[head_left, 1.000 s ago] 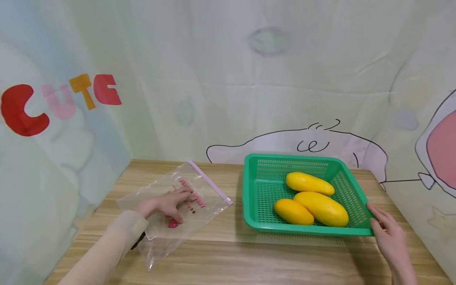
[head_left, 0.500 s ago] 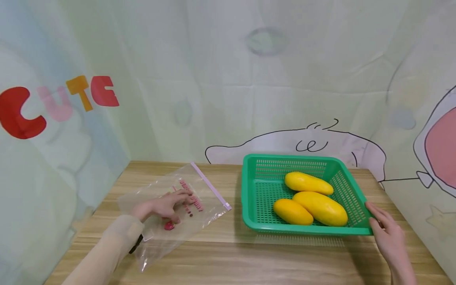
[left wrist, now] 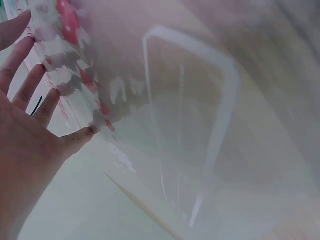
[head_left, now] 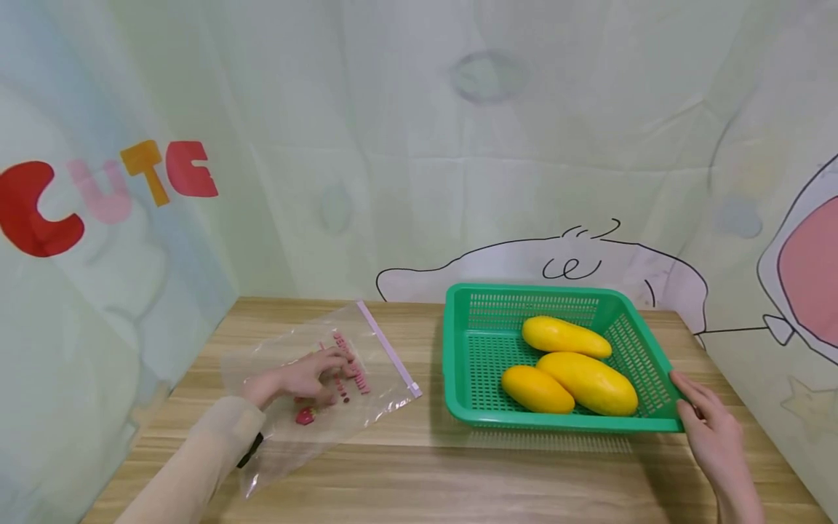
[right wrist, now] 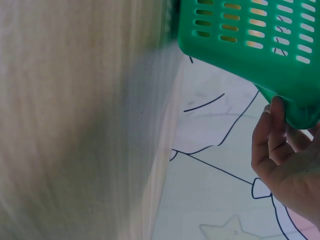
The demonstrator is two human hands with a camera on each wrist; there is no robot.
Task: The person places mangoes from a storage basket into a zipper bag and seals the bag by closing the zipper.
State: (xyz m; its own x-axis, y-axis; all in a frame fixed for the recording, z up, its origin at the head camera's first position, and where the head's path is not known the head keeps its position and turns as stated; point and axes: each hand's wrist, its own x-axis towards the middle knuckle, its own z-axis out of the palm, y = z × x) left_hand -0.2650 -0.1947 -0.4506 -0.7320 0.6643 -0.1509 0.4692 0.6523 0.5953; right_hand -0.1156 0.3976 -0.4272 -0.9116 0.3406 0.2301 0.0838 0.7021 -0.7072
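Observation:
On the left of the table lies a clear zip bag (head_left: 382,397) with a lilac slider strip and pink printing. My left hand (head_left: 310,375) rests on the printed part, fingers spread. The left wrist view shows this hand (left wrist: 35,107) with its fingertips against the plastic. At the right, my right hand (head_left: 713,429) grips the corner rim of a green plastic basket (head_left: 533,421), thumb on the near side. In the right wrist view the fingers (right wrist: 277,130) curl under that rim. Three yellow mangoes, one (head_left: 566,337) at the back and two (head_left: 589,384) in front, lie inside the basket.
The wooden table (head_left: 393,480) meets a printed cloth backdrop (head_left: 419,145) at its back and sides. A dark band (head_left: 250,450) shows at my left wrist, below the sleeve (head_left: 209,451). The bag lies left of the basket, a strip of table between them.
The zip bag has turned a little clockwise under my left hand, its slider end coming toward me. My right hand and the basket stay where they were; the head view shifts slightly.

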